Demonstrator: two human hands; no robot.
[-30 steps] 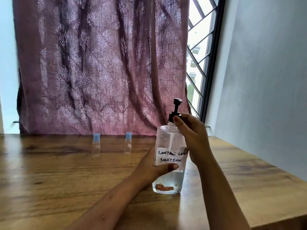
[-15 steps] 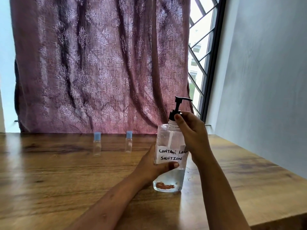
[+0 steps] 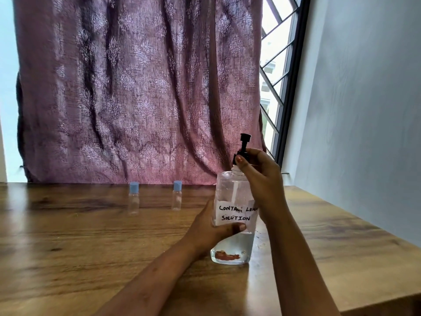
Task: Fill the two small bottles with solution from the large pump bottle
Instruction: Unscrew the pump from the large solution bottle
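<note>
Now pump nozzle (image 3: 245, 138) turned camera-ward.

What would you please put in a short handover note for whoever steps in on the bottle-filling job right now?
Left hand: wrapped around the large pump bottle at its label, steadying it upright on the table.
Right hand: gripping the black pump collar at the bottle's neck.
Large bottle: holds clear liquid in its lower part.
Two small bottles: stand apart near the curtain, blue caps on, appear empty.
Done: nothing filled.
Left: uncap both small bottles, fill each from the large bottle, recap.
</note>
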